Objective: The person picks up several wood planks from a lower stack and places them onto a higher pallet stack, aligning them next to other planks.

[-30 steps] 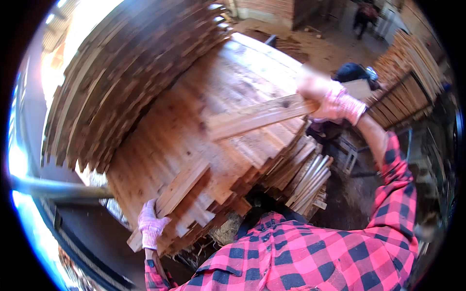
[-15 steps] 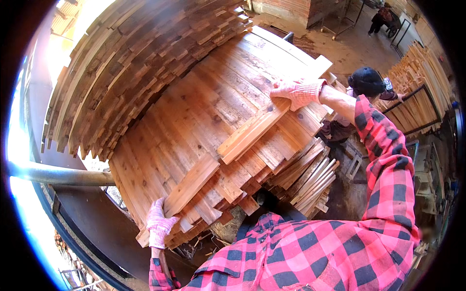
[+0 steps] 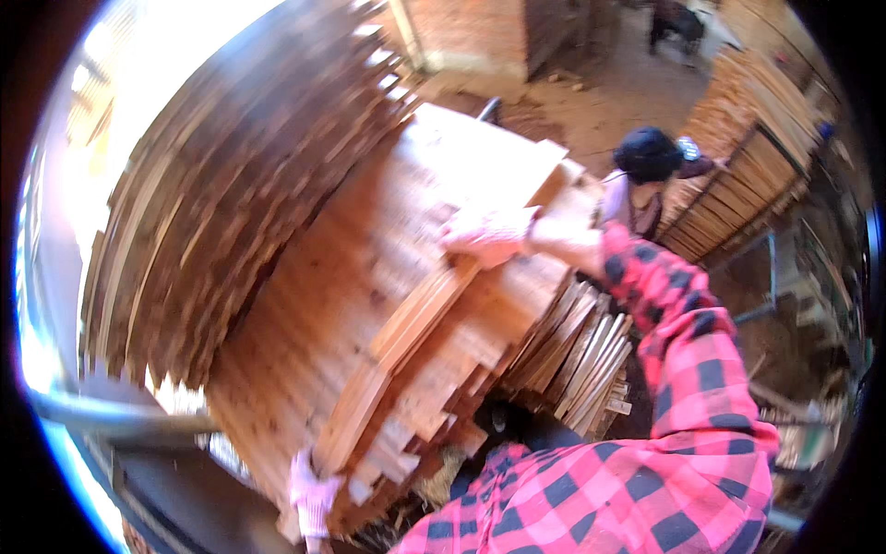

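Note:
My left hand (image 3: pixel 312 494), in a pink-and-white knit glove, is closed at the near end of a short wooden board (image 3: pixel 353 411). My right hand (image 3: pixel 487 236), gloved alike, closes over the far end of another wooden piece (image 3: pixel 425 309), which looks like two narrow boards side by side. The two pieces lie nearly in line, their inner ends meeting or overlapping; blur hides which. Both rest on a broad layer of reddish boards (image 3: pixel 305 305) laid side by side, with uneven near ends.
A tall stack of boards (image 3: pixel 212 194) rises at the left. Thin slats (image 3: pixel 591 355) lie in a pile below the right edge. A co-worker in a dark cap (image 3: pixel 649 154) stands beside a rack of boards (image 3: pixel 729 185). A metal pipe (image 3: pixel 129 415) juts in from the left.
Both hands have shifted left and down in the picture as the view moved. The right-hand piece has come closer to the left-hand board, and their ends now line up.

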`<state>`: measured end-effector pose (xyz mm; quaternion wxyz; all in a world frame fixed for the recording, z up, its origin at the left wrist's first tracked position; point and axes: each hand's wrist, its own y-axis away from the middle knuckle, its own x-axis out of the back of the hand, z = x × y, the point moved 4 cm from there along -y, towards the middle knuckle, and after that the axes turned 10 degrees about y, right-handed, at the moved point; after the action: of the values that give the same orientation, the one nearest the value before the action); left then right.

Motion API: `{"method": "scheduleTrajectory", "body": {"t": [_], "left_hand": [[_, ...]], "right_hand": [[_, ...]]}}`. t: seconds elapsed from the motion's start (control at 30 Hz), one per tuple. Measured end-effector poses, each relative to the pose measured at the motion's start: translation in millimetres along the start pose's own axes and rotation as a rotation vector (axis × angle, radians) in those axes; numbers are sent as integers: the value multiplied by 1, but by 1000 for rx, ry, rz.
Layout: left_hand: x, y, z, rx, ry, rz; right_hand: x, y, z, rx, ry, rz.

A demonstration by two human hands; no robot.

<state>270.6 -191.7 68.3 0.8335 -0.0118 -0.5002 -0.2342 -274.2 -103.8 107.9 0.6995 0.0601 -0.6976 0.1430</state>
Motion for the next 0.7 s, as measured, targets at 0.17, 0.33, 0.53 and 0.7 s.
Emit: {"method": "scheduleTrajectory", "body": {"t": [0.17,0.33,0.53,0.7], "left_hand": [[10,-14,-11,-94,94,-62],[19,0,59,-125,-30,10],[-28,-10,183,-467,106,23],[-73,11,256,-649,251,-76]], "right_hand": [[7,0,14,-115,44,1],[2,14,23,-163,13,74],[-28,-1,34,-207,127,19],[-45,18,23,-209,224,-51]]}}
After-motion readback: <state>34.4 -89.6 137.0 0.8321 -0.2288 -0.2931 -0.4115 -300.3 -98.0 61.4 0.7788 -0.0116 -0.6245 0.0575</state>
